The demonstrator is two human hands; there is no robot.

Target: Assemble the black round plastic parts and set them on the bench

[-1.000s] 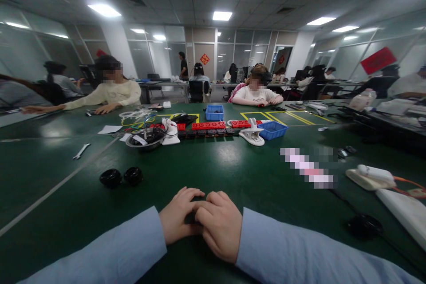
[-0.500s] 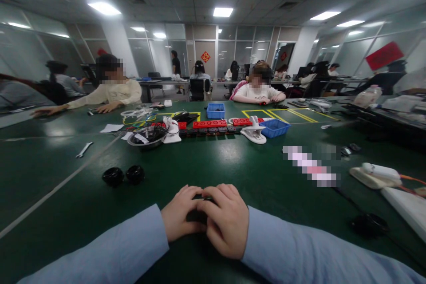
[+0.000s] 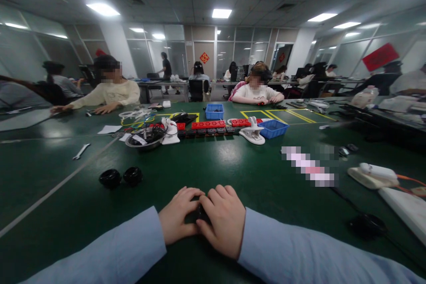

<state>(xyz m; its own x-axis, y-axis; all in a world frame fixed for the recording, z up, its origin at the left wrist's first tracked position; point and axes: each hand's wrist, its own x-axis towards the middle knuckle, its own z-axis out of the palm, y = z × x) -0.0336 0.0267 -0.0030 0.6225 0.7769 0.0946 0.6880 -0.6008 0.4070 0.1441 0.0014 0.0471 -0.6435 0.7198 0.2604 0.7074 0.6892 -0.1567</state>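
Note:
Close in front of me, my left hand and my right hand meet at the fingertips. Both curl around a small black part on the dark green table. Most of this part is hidden by my fingers, so its kind does not show. Two round, glossy black parts sit side by side to the left of my hands.
A wrench lies at the left. Farther back stand a metal bowl of black items, red and black power strips, a white clip base and blue bins. Right are a white device and black cable. Two people sit opposite.
My right hand's thumb and fingers have shifted, and more of the black part shows between my hands. The co-worker at left has drawn one hand inward. A person in the background has moved left.

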